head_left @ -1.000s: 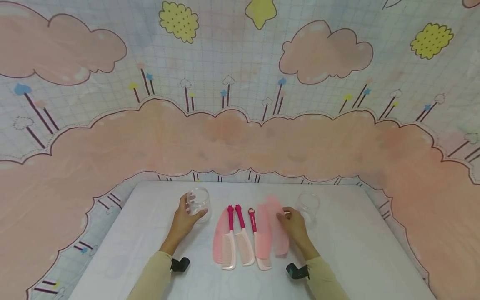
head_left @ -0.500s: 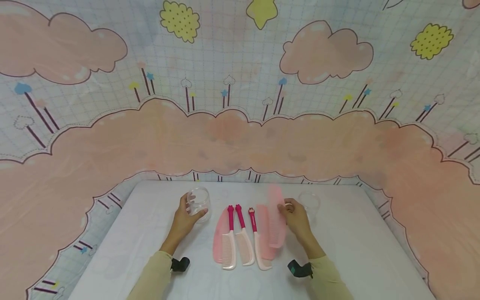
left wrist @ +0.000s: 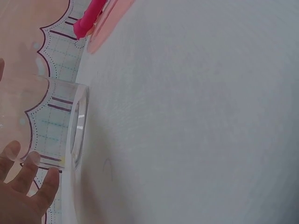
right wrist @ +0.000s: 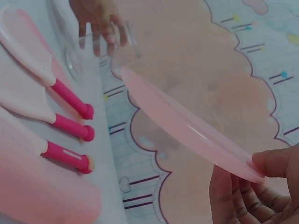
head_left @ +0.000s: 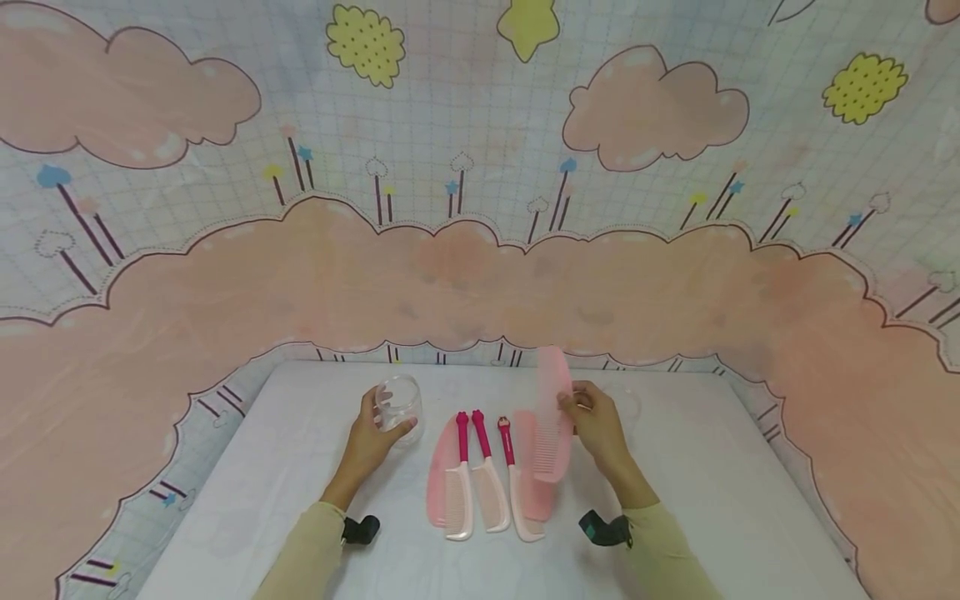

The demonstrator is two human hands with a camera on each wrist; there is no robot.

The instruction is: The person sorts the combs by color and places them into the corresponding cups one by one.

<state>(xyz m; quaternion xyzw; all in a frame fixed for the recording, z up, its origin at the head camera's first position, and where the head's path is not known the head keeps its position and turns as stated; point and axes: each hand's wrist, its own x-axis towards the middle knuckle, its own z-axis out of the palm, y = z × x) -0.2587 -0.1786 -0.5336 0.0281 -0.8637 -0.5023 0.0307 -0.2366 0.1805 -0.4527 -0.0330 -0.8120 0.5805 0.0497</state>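
- Right hand [head_left: 596, 421]: a pale pink comb [head_left: 552, 417] is pinched between thumb and fingers and held raised over the tabletop [head_left: 712, 500], toward its far edge.
- Left hand [head_left: 372, 433]: fingers are curled round a clear cup [head_left: 398, 404].
- Between the hands: three pink-handled combs [head_left: 480, 479] are laid side by side.

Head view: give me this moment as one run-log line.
left hand: holds clear cup on table | right hand: pinches pink comb, lifted | four combs: flat on table
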